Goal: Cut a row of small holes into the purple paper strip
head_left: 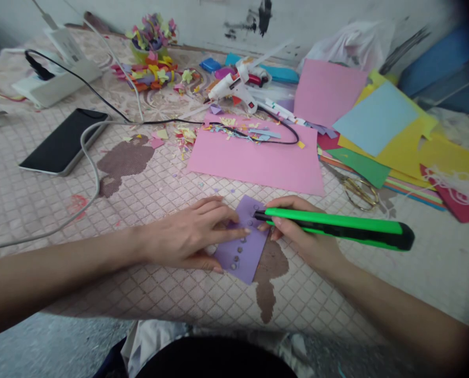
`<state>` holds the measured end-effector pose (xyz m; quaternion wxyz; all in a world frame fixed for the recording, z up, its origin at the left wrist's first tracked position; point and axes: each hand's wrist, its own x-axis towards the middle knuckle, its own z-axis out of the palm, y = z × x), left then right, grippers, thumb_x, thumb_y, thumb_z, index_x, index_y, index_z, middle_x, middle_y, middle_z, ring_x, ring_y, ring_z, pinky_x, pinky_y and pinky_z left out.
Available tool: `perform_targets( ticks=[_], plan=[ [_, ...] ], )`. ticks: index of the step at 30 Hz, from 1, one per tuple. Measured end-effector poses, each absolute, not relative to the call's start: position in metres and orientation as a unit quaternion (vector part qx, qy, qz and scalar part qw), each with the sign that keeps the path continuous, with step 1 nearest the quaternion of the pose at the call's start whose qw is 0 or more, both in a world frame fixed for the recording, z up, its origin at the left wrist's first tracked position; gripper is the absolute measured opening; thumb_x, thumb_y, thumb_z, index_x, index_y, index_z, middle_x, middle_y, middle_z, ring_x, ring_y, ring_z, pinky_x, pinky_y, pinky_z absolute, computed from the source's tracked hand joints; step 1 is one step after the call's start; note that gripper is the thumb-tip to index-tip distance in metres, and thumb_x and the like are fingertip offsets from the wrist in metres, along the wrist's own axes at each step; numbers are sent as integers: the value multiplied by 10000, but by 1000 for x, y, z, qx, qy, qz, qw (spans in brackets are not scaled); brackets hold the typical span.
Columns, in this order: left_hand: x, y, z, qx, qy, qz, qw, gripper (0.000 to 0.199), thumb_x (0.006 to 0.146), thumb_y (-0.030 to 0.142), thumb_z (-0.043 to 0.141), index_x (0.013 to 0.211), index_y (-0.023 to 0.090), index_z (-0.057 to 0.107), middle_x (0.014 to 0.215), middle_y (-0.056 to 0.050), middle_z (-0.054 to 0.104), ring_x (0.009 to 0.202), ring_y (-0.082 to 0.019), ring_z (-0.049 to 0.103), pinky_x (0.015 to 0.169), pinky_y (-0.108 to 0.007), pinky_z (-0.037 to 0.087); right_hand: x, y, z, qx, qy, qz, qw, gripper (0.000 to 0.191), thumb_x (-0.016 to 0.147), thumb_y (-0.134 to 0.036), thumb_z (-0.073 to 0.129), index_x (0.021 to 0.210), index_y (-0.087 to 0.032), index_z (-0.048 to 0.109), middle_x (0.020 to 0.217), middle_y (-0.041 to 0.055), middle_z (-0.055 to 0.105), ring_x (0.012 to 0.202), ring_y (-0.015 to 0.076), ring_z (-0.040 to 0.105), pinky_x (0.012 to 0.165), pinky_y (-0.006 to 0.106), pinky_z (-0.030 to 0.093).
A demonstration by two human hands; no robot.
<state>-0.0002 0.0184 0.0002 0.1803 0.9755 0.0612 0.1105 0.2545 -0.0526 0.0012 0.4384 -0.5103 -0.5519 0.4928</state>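
Note:
A purple paper strip (247, 262) lies on the patterned tablecloth, with a row of small round marks or holes running along it. My left hand (195, 231) rests over its left side, fingers stretched out and pressing it down. In my right hand (297, 231) is a green and black utility knife (344, 227), gripped near its front end like a pen. Its black tip meets the upper part of the strip, near one of the round marks. Whether the blade is out cannot be made out. Behind the strip lies a pink sheet (258, 163) with paper scraps on it.
A white glue gun (234, 86) with a black cord stands at the back. Gold-handled scissors (358, 191) lie right, beside stacked coloured paper (380, 121). To the left are a phone (65, 142), a grey cable (95, 173) and a power strip (57, 81). Paper flowers (151, 37) stand behind.

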Motion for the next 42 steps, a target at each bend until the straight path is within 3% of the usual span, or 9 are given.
perform_targets(
  ticks=[5,10,16,24,32,34,37,39,42],
  plan=[
    [-1,18,3,968,70,120,211,467,923,477,546,1309,214,530,1270,-138,529,1165,-291,487,1117,-535,291,255,-54,2,-511,-551,495,437,122,898,-214,624,1018,-200,638,842,12,703,637,84,665,569,172,562],
    [-1,17,2,959,68,143,234,318,931,393,560,1155,166,560,1274,-138,534,1176,-271,485,1139,-506,262,255,-53,1,-513,-556,489,434,124,897,-200,620,1019,-202,645,853,13,701,654,86,673,573,167,568],
    [0,19,3,967,55,112,222,438,937,402,550,1329,212,502,1296,-137,519,1214,-279,463,1137,-527,238,255,-53,1,-515,-551,491,435,117,904,-199,616,1016,-214,647,841,6,710,674,85,684,585,151,570],
    [-1,18,2,950,71,145,269,270,898,352,630,1088,174,557,1298,-126,558,1237,-237,497,1175,-477,199,255,-53,1,-513,-553,493,434,119,904,-199,617,1015,-224,650,848,0,707,705,90,697,591,148,575],
    [-1,18,2,945,25,144,294,121,926,261,615,1025,201,583,1266,-51,644,1301,-196,488,1219,-455,110,256,-54,0,-515,-556,488,433,121,908,-208,617,1024,-218,650,840,1,719,686,84,696,597,149,577],
    [0,17,3,941,15,155,299,63,935,238,605,988,205,600,1174,-35,686,1237,-176,542,1220,-447,126,256,-54,-1,-511,-559,489,433,124,912,-201,612,1030,-217,647,809,-2,724,691,88,699,597,146,575],
    [2,15,4,934,8,177,309,43,928,210,609,968,197,610,1041,-44,708,1106,-161,606,1179,-410,265,256,-53,-1,-509,-560,486,437,127,912,-192,610,1031,-219,647,811,-3,726,713,92,706,597,144,574],
    [3,15,5,931,8,186,315,74,922,202,610,993,182,605,1064,-70,700,1093,-174,607,1136,-398,342,256,-53,-1,-510,-559,484,439,130,910,-188,611,1030,-222,648,826,-5,724,713,90,706,595,142,574],
    [4,15,5,931,3,179,320,115,921,190,605,1033,167,595,1189,-94,674,1183,-198,575,1139,-408,345,256,-53,0,-512,-557,487,436,125,906,-186,615,1020,-224,649,824,-9,721,687,79,698,593,138,570]
  ],
)
